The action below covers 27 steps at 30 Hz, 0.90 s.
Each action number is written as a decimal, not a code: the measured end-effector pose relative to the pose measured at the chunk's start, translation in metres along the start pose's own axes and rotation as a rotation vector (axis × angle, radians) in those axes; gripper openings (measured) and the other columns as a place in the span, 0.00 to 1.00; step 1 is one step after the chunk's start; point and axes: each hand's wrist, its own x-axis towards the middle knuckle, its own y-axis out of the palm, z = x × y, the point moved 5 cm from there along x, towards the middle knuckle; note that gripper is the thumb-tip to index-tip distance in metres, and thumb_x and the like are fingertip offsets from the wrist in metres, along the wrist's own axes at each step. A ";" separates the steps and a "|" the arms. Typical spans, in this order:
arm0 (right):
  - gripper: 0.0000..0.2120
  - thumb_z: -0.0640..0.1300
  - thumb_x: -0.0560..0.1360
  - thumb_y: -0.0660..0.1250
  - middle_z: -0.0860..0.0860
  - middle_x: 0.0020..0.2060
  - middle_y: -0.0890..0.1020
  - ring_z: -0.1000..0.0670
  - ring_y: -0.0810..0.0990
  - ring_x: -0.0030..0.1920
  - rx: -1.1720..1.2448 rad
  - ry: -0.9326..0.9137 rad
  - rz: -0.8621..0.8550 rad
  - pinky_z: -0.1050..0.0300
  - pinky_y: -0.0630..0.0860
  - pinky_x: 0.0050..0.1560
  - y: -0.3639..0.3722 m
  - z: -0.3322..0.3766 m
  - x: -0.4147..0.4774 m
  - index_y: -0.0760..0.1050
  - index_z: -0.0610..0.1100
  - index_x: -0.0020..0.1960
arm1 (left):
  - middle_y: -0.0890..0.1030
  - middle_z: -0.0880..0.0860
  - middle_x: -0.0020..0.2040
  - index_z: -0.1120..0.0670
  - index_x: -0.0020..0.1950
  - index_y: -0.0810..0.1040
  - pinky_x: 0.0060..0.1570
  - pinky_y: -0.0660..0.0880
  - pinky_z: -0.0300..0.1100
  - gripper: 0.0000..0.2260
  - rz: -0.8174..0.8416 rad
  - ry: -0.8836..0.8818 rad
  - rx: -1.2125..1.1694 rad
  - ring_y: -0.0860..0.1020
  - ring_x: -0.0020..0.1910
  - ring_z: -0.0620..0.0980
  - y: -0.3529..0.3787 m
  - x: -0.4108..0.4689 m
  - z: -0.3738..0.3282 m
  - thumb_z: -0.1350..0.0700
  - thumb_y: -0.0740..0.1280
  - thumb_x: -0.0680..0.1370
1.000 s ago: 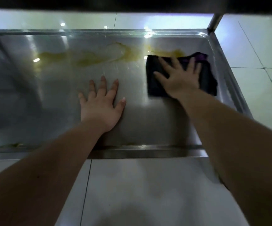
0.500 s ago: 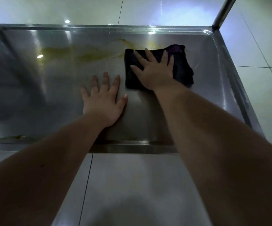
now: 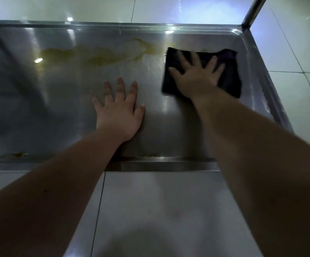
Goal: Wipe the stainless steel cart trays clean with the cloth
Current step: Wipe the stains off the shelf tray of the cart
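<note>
The tray (image 3: 57,112) lies low, just above a tiled floor (image 3: 150,210), and fills the upper half of the view. Both bare forearms reach down into it from the near side.

The right hand (image 3: 197,78) lies flat on a dark cloth (image 3: 231,80), fingers straight and spread, palm pressing down; nothing is curled round the fabric. The cloth is folded to a rough square and sits on the tray bottom in the far right part, near the right wall and just short of the far corner. A purple patch shows at its far right corner. This hand and the cloth are slightly blurred.

The left hand (image 3: 119,112) rests palm down on bare steel near the middle of the tray, fingers straight and a little apart, holding nothing. It is apart from the cloth.

A yellow-green smear (image 3: 102,55) runs along the far part of the tray bottom, from the left of centre up to the cloth's left edge. Small bits of the same colour lie at the near left rim (image 3: 17,154).

A steel post (image 3: 252,12) rises from the far right corner.
</note>
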 end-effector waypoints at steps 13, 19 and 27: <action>0.29 0.72 0.75 0.39 0.58 0.79 0.45 0.35 0.39 0.77 0.005 -0.222 0.046 0.32 0.35 0.73 0.016 0.009 -0.112 0.39 0.70 0.75 | 0.40 0.53 0.81 0.43 0.80 0.40 0.71 0.42 0.70 0.28 0.046 0.009 -0.019 0.40 0.78 0.62 0.000 0.000 0.003 0.41 0.45 0.81; 0.29 0.72 0.74 0.37 0.60 0.79 0.42 0.35 0.38 0.77 -0.012 -0.211 0.016 0.33 0.32 0.72 0.016 0.005 -0.159 0.35 0.71 0.73 | 0.41 0.53 0.81 0.43 0.80 0.40 0.71 0.40 0.69 0.28 0.037 0.016 -0.025 0.39 0.78 0.61 -0.002 -0.005 0.003 0.41 0.45 0.82; 0.31 0.74 0.74 0.41 0.58 0.79 0.40 0.32 0.32 0.74 -0.007 -0.195 0.135 0.27 0.29 0.68 0.005 0.019 -0.093 0.39 0.70 0.75 | 0.41 0.54 0.81 0.43 0.80 0.42 0.71 0.41 0.69 0.28 0.024 0.002 -0.034 0.40 0.78 0.61 -0.005 -0.005 0.000 0.42 0.46 0.82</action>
